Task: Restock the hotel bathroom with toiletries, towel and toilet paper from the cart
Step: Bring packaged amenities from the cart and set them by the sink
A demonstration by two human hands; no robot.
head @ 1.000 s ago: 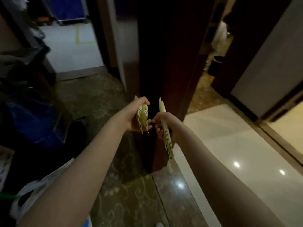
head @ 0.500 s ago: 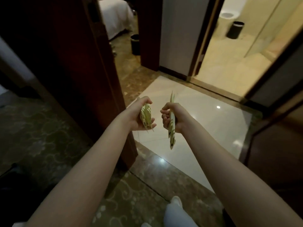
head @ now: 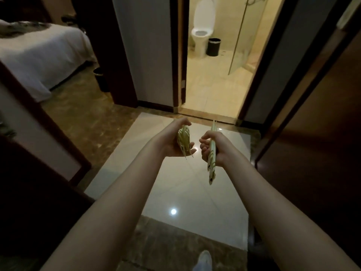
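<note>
The fingers (head: 205,138) of the right hand (head: 217,153) are curled tight round a bundle of long flat packets (head: 212,163), cream with green stripes. The bundle's long axis runs near upright in view, with its top end pointing toward the open bathroom doorway and its lower end hanging below the fist, back toward the person. Just beside it, not touching, the left hand (head: 170,142) clasps a fan of shorter striped packets (head: 183,138) between thumb and fingers, their tips splaying downward. Both hands are held above the pale floor tile (head: 175,192). Through the doorway a black bin (head: 214,46) stands just beside the toilet (head: 201,34), whose lid is up; the bin's inside cannot be seen. A second dark bin (head: 100,79) stands near the corner of the bed (head: 39,53), its contents likewise hidden.
</note>
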